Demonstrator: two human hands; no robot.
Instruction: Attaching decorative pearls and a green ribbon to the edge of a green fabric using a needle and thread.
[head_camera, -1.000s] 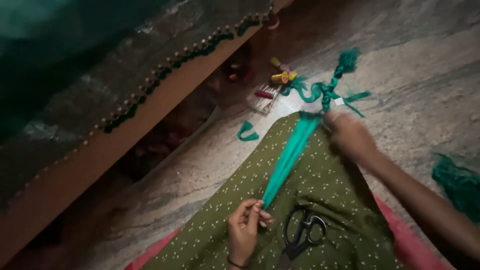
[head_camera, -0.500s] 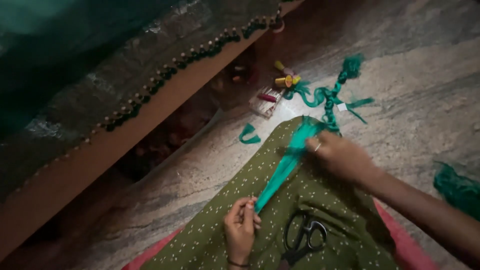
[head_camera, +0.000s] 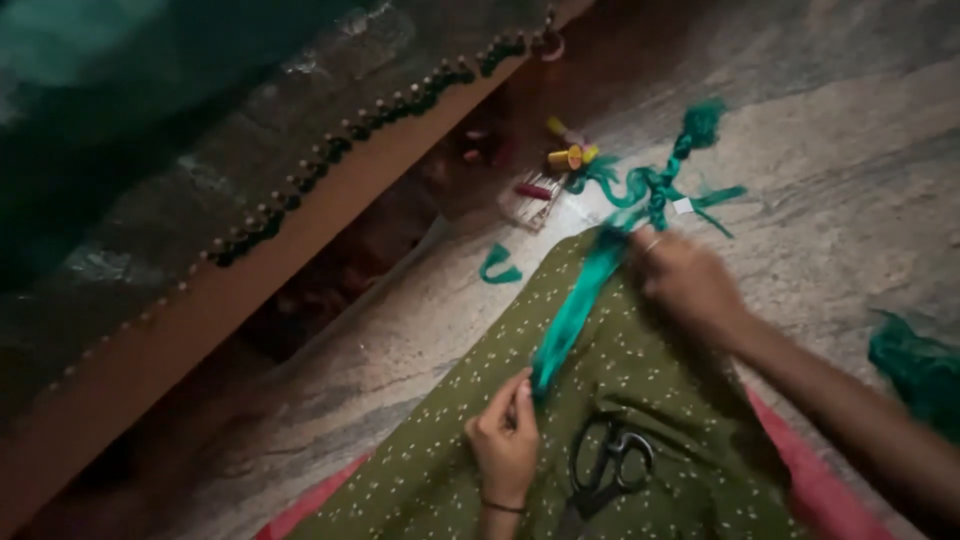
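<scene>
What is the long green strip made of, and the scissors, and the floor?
The green strip looks like soft, slightly shiny cloth: it bunches and twists between the left hand and right hand. The scissors seem dark metal, maybe with coated handles; too dim to be sure. The floor looks like polished stone, grey with streaky veins.

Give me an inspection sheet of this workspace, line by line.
Surface: grey stone floor; green dotted cloth spread across the lap.
Job's things: teal fabric strip stretched taut over the cloth.
Hands: left hand pinches the strip's near end; right hand grips its far end.
Clutter: black scissors on the cloth; thread spools, teal scrap and twisted teal strips on the floor.
Cables: nothing seen.
Surroundings: beaded fabric edge draped over a wooden ledge.
</scene>
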